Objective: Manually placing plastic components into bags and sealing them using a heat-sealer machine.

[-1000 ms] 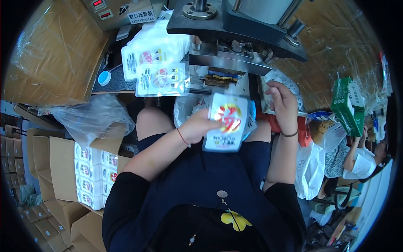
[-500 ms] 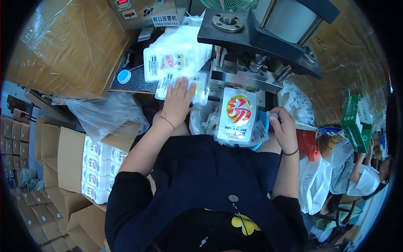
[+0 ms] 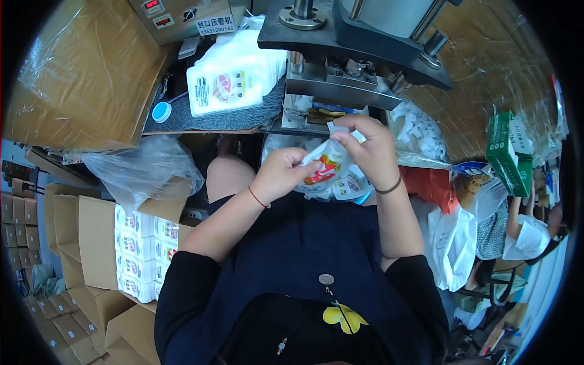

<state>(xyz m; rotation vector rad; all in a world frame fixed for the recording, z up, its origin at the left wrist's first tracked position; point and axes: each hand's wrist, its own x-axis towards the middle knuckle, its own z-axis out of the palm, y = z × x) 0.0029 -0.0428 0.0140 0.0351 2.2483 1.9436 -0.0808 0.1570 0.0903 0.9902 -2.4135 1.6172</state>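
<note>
Both my hands meet just in front of the press and hold a white plastic pouch [image 3: 323,170] with red, yellow and green print. It is bent and tilted between them. My left hand [image 3: 281,173] pinches its left side, thumb on the printed face. My right hand [image 3: 372,152] has its fingers closed at the upper right edge, where a small whitish piece [image 3: 337,127] sticks out; I cannot tell if it belongs to the pouch. Below them more printed pouches [image 3: 350,185] lie in a partly hidden blue container. A stack of white pouches [image 3: 234,82] rests on the grey mat at the left.
The metal press [image 3: 340,85] stands straight ahead. To its right is a bag of small white plastic pieces [image 3: 420,131]. A blue-white cap [image 3: 162,112] sits on the mat's left edge. An open carton [image 3: 100,243] of packed pouches is at the left, a green box [image 3: 510,155] at the right.
My left hand has left the pouches on the mat and come to the middle. My right hand has moved up and left. The pouch that hung flat before the press is no longer flat there.
</note>
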